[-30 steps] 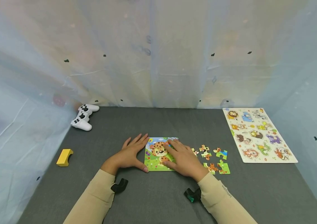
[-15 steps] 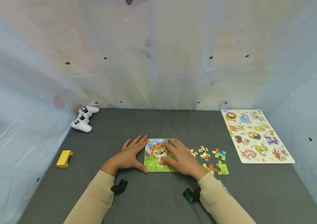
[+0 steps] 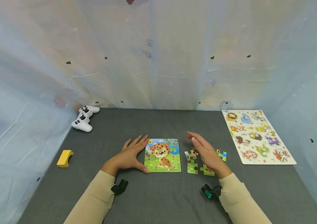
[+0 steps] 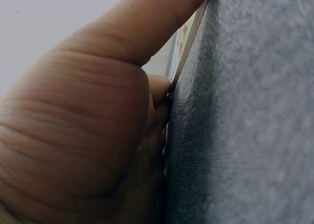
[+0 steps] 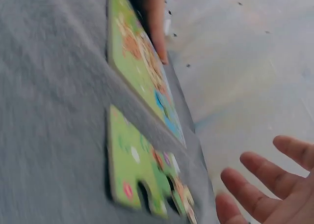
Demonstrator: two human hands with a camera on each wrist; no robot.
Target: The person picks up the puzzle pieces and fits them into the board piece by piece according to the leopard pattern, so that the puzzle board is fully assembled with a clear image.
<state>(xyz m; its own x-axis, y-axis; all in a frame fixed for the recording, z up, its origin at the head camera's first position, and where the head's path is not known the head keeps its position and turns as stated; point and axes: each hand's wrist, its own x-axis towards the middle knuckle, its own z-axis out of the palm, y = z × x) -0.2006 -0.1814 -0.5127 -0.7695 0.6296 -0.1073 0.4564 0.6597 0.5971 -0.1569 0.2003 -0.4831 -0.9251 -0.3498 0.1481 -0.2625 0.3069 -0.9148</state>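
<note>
I see leopard board (image 3: 162,156) flat on grey cloth (image 3: 153,199) | left hand (image 3: 127,157) at its left edge, fingers spread; right hand (image 3: 209,156) over puzzle pieces (image 3: 191,168) right of it, fingers apart | pieces look light, stiff; I'd pinch their edges

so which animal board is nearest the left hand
The leopard board, beside the left hand; it shows one animal, while the white board at far right shows many.

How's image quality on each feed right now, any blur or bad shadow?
Head: even light, the leopard picture clear enough to make out; left wrist: the left hand dim, its lower palm in deep shadow, the cloth soft; right wrist: the pieces and leopard picture smeared, the view tilted.
</note>
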